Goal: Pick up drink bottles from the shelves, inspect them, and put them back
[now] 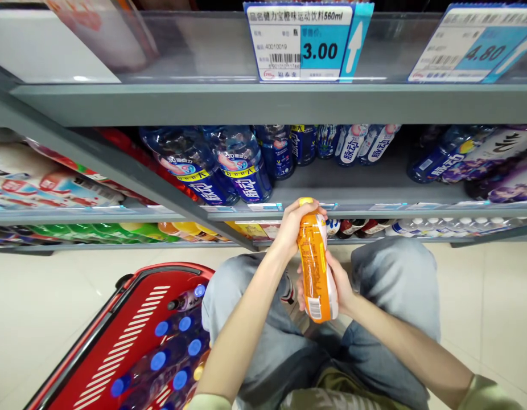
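Observation:
I hold an orange drink bottle [315,267] with a yellow cap upright in front of the shelves. My left hand [294,225] is closed around its neck and cap end. My right hand [339,285] cups the lower body of the same bottle from the right. I am crouched, with my knees in grey jeans below the bottle. Blue drink bottles [221,168] stand on the shelf just beyond my hands.
A red shopping basket [131,324] with several blue-capped bottles sits on the floor at lower left. Grey shelves [263,102] carry price tags [304,42] above; more bottles and packets fill the lower shelves. Pale tiled floor lies to both sides.

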Available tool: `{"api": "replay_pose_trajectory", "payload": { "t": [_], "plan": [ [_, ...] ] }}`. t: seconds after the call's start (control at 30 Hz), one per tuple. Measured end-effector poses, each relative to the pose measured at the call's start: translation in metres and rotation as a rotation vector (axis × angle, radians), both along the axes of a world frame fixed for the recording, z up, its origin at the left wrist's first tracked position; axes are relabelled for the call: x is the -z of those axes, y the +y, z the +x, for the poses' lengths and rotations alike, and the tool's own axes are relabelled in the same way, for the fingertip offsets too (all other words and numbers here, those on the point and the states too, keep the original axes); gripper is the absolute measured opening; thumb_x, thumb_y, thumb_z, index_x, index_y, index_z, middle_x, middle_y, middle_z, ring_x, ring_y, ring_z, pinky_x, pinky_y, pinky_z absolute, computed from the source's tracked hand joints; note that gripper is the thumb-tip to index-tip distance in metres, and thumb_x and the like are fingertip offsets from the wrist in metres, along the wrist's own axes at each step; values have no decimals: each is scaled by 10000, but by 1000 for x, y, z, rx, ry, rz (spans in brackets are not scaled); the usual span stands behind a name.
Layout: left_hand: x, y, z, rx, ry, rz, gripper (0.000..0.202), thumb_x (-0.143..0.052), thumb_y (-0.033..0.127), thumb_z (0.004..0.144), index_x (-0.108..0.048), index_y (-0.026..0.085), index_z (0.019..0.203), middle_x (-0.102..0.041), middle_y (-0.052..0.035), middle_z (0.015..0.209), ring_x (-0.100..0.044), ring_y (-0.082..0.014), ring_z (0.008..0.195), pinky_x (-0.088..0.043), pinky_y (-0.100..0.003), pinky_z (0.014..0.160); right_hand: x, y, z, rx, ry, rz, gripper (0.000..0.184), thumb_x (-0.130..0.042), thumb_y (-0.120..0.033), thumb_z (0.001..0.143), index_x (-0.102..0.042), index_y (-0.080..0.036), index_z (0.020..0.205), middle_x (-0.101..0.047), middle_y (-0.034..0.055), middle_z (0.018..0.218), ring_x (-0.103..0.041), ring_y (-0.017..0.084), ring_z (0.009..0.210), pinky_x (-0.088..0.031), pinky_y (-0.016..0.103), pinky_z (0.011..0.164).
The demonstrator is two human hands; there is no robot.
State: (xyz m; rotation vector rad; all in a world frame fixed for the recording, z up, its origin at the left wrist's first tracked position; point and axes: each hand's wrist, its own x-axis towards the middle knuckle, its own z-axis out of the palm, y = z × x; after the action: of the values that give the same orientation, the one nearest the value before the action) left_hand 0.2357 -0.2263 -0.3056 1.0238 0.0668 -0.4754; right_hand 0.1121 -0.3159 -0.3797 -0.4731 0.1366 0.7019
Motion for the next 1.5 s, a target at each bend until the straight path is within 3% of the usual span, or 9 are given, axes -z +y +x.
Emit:
{"api": "replay_pose_trajectory", "payload": {
  "t": [0.3,0.47,0.6,0.77,0.9,1.27,1.4,1.5],
  "plan": [
    [-3,1,-3,39,-4,-53,223,-717,275,736,-629,150,898,-694,-42,746,-657,-171,687,-485,-255,591,-4,-2,-3,-18,-50,61,674,-422,-764,865,-608,-136,1021,-725,87,744,-712,265,590,-540,361,563],
    [-8,6,-6,249,-18,-328,236,-675,268,756,-652,152,960,-689,-33,717,-683,-208,731,-551,-341,712,1,-3,-14,-128,-134,217,782,-271,-882,815,-550,-168,971,-675,48,631,-649,247,471,-520,373,447],
    [-10,9,-8,361,-73,-417,264,-679,272,766,-660,157,1003,-658,-17,641,-675,-211,686,-552,-346,686,8,0,-20,-201,-159,295,854,-215,-961,733,-527,-190,930,-647,29,571,-609,239,418,-514,392,434],
    [-10,11,-7,269,-104,-389,198,-663,237,785,-643,171,971,-627,5,604,-658,-190,643,-529,-299,611,9,-3,-12,-174,-185,191,819,-355,-882,779,-560,-147,1075,-702,76,692,-681,275,554,-515,364,498],
    [-11,10,-4,211,-90,-374,156,-640,215,798,-634,165,946,-630,7,609,-658,-185,641,-530,-307,628,7,-7,-8,-111,-133,127,764,-370,-842,810,-579,-144,1038,-686,68,682,-648,240,535,-507,349,499],
    [-6,9,-8,309,-104,-298,193,-664,244,799,-611,178,972,-651,-7,627,-669,-204,639,-530,-320,621,5,-2,-8,-87,-154,121,807,-402,-844,802,-620,-106,1046,-731,121,718,-701,276,591,-514,345,533],
    [-9,8,-8,234,-84,-239,200,-691,258,771,-612,185,940,-654,-1,623,-661,-196,614,-534,-316,608,-1,-5,-5,-62,-74,68,811,-406,-853,797,-639,-105,1007,-725,122,729,-690,256,607,-524,339,542],
    [-10,7,-7,121,-48,-133,212,-716,269,748,-607,189,910,-672,-8,647,-663,-193,612,-530,-299,583,-8,-9,1,31,16,-24,703,-484,-772,834,-669,-107,969,-727,114,795,-674,206,644,-539,304,590]
  ]
}}
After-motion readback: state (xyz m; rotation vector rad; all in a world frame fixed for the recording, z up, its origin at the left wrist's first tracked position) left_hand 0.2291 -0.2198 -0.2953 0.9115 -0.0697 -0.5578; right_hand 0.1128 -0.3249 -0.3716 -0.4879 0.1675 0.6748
